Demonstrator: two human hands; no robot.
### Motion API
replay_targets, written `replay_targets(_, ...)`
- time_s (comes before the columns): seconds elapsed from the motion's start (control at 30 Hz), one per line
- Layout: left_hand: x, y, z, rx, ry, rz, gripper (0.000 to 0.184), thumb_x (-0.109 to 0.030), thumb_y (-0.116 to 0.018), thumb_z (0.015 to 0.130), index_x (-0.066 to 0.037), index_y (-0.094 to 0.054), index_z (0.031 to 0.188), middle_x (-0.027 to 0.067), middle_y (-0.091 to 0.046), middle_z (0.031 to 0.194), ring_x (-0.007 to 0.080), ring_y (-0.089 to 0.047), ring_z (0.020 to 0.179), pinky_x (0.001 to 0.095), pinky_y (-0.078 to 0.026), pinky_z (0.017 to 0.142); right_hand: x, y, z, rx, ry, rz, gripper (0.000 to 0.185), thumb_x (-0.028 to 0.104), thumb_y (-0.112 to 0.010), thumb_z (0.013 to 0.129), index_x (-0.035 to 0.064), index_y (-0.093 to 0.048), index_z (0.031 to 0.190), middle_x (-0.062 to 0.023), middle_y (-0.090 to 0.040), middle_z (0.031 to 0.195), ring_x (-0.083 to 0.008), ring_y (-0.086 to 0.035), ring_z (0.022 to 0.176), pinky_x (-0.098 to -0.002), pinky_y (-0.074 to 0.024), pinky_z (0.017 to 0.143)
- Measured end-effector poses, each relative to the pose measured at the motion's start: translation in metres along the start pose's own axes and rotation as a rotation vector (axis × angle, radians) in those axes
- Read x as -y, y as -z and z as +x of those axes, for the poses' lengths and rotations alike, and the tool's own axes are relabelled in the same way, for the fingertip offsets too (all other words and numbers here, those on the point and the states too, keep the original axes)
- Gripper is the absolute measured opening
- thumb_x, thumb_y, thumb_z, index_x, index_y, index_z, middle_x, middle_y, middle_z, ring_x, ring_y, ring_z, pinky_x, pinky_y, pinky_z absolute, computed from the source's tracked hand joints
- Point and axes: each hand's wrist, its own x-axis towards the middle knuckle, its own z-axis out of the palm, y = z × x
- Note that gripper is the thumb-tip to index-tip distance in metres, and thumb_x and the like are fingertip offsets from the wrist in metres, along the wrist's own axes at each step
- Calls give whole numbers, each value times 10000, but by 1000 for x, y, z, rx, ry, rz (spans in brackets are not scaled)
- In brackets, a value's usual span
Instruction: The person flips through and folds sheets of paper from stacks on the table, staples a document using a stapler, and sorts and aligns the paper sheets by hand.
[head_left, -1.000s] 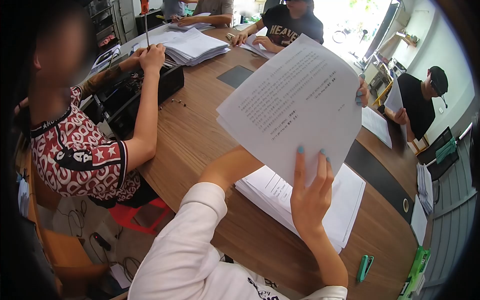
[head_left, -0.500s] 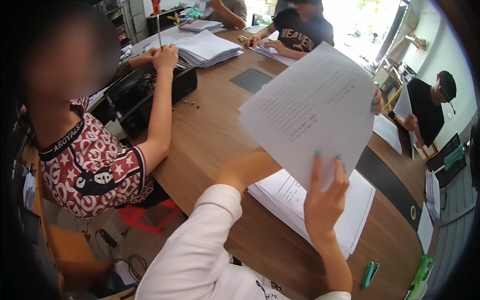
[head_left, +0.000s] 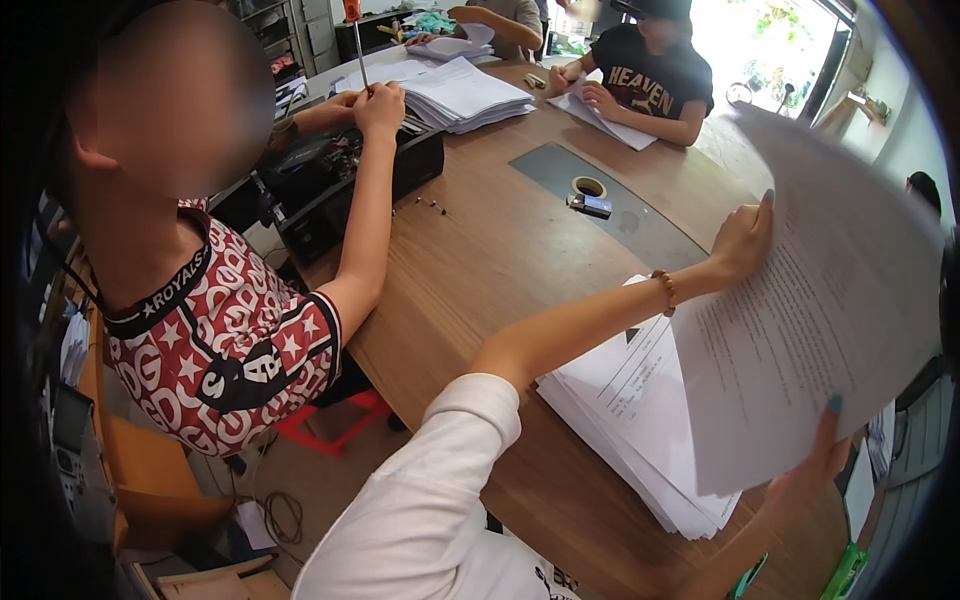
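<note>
My left hand [head_left: 743,240], with a beaded bracelet at the wrist, grips the left edge of a raised printed sheet [head_left: 810,330]. At the sheet's lower right, my right hand [head_left: 815,465] holds it too, partly hidden behind the paper, with one blue-nailed finger on its face. The sheet is tilted and curls at the top. Under it, a thick stack of printed papers [head_left: 620,410] lies on the wooden table [head_left: 470,270], its right part covered by the sheet.
At left, a person in a patterned shirt [head_left: 220,330] holds a screwdriver [head_left: 358,45] over an open black case [head_left: 420,165]. Tape [head_left: 589,187] and a small box [head_left: 590,206] lie mid-table. Beyond are another paper stack [head_left: 465,95] and a person in black [head_left: 650,80].
The sheet has swung right and turned, and my left hand has come into fuller view at its left edge. The view has shifted, uncovering the tape and small box.
</note>
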Motion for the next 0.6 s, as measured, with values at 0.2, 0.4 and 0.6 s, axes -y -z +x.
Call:
replay_targets(0.2,-5,49,-20,426,-258,-184,659,-562,-266,862,39,-525,790,51,-535,719,110,-458,660,263,-382,580,-19,38,43,193,-153,127,421,197,-555,826,-17,-432,1166,-119,-496,1121,-172,-484,996,-304,-382,856)
replay_targets(0.4,-28,75,-50,524,101,-471,322,-213,-573,819,9,-537,1051,42,-574,904,96,-503,821,220,-413,712,-78,45,50,221,-106,67,407,174,-618,781,-2,-478,1120,-74,-537,1065,-149,-487,982,-294,-372,860)
replay_targets(0.6,-37,91,-77,634,43,-265,299,-190,-570,811,24,-527,1016,47,-545,893,98,-474,840,244,-409,700,-66,12,35,132,37,-216,373,203,-663,741,-11,-548,1024,-83,-576,997,-147,-523,907,-292,-412,807)
